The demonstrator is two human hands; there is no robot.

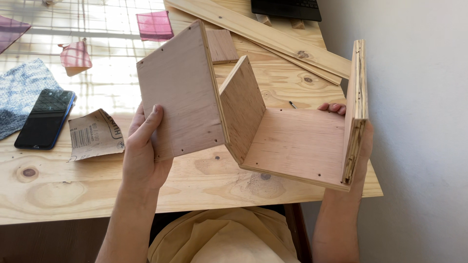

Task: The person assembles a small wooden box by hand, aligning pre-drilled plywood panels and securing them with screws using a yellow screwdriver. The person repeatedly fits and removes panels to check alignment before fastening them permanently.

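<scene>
Counter (73, 190): near edge runs along the bottom, right edge close to the wall; far end cut off by frame. Plywood assembly (292, 141) held up above the counter, right of centre. Left hand (144, 151) clamped on its left panel, thumb on the face. Right hand (358, 146) mostly hidden behind the end panel, fingertips (332, 107) over the top, probably gripping. Long planks (273, 39) behind. Phone (45, 119) and sandpaper sheet (95, 134) left.
</scene>
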